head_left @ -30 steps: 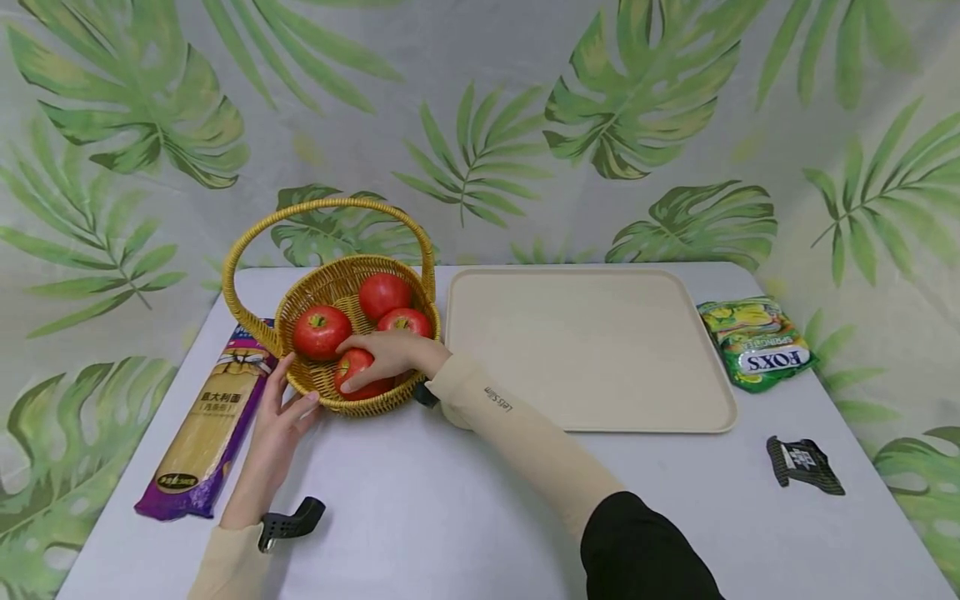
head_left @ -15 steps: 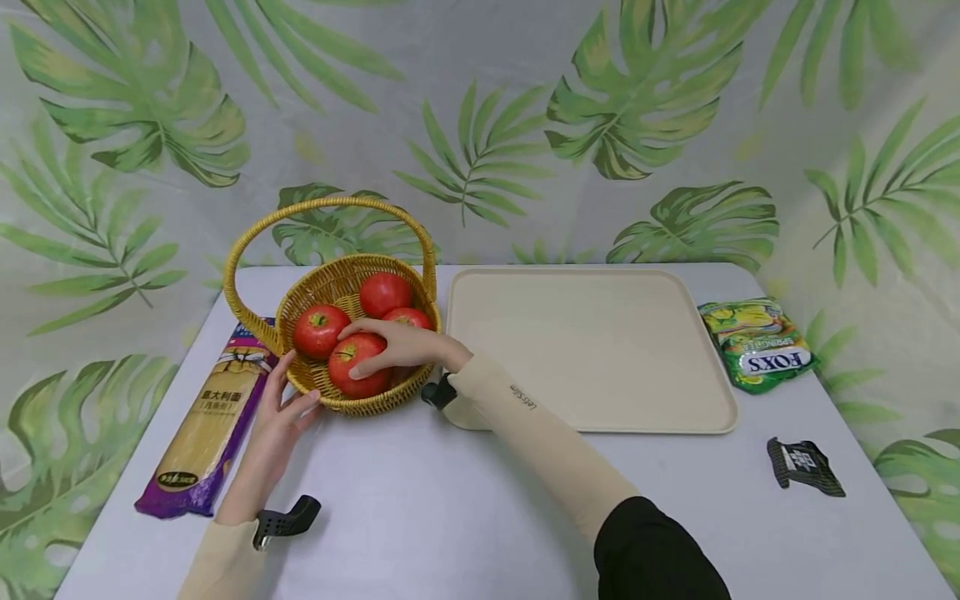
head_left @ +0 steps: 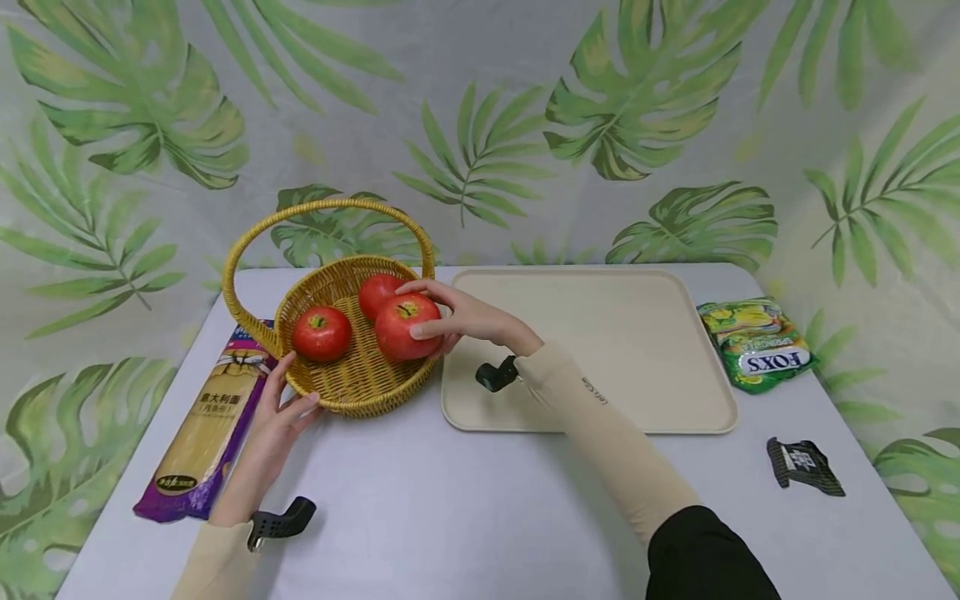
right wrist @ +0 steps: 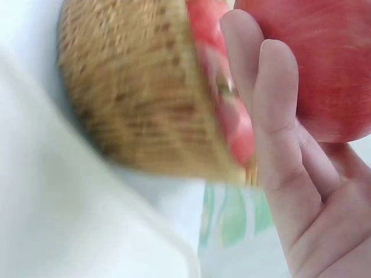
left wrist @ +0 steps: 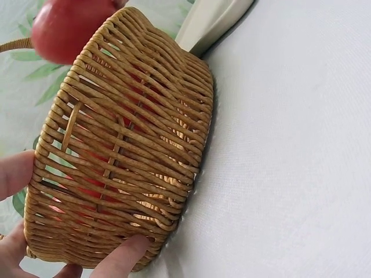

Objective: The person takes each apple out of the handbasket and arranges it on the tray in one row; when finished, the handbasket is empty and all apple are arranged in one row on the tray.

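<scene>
A red apple (head_left: 400, 333) is held in the right hand (head_left: 474, 323), gripped between the thumb in front and the fingers curved round its far side. The palm is set to the right of the apple, and the fruit is held above the right part of the wicker basket (head_left: 360, 407). In the right wrist view its underside is seen close against the fingers, with the basket blurred behind.

The left hand (head_left: 272, 433) is placed at the basket's front left — well apart from the held apple, with much of the basket between. No fruit is held there; thumb and index finger are spread wide and laid against the wicker, the index finger near the rim and the thumb lower on the outer wall. How firmly the wall is pressed cannot be told.

Inside the basket, a left apple (head_left: 322, 333) is seen nearer the left hand, while a rear apple (head_left: 375, 293) is partly covered by the held one. A pasta packet (head_left: 206, 433) is laid just left of the left hand, and the left edge of a beige tray (head_left: 600, 358) is crossed by the right forearm.
</scene>
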Action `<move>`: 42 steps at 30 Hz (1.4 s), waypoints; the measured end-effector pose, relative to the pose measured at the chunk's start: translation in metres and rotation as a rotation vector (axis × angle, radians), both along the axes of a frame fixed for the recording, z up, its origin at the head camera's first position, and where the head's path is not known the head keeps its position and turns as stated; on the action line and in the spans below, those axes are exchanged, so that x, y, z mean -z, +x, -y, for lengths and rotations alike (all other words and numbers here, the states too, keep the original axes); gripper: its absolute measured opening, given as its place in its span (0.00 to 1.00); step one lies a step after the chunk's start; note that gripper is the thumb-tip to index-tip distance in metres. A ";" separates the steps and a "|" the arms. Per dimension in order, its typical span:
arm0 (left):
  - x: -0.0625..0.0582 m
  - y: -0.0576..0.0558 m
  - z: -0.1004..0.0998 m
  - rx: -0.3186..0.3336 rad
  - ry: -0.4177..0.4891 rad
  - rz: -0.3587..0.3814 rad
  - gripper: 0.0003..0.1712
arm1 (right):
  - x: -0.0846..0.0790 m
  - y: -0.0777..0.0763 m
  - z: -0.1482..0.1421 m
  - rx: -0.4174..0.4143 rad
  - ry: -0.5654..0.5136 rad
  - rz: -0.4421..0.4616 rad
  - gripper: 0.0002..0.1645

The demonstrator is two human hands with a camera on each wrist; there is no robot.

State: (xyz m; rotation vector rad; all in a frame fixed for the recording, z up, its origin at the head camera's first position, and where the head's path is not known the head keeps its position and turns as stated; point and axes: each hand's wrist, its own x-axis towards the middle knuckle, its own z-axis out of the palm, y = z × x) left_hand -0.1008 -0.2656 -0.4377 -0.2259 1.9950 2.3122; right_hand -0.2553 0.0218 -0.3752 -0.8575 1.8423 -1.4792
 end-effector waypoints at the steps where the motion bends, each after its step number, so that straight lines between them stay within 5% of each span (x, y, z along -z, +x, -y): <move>1: 0.000 0.001 0.000 0.004 -0.001 -0.002 0.44 | 0.000 -0.002 -0.007 0.009 -0.012 0.000 0.35; 12: -0.003 -0.001 0.000 0.021 -0.014 0.021 0.44 | 0.012 -0.015 -0.072 0.155 0.002 0.001 0.35; 22: -0.003 -0.001 0.002 0.033 -0.012 0.016 0.45 | 0.043 -0.016 -0.090 0.244 0.073 0.043 0.36; 42: -0.001 -0.002 0.003 0.029 -0.032 0.022 0.44 | 0.064 -0.017 -0.086 0.103 0.091 0.070 0.35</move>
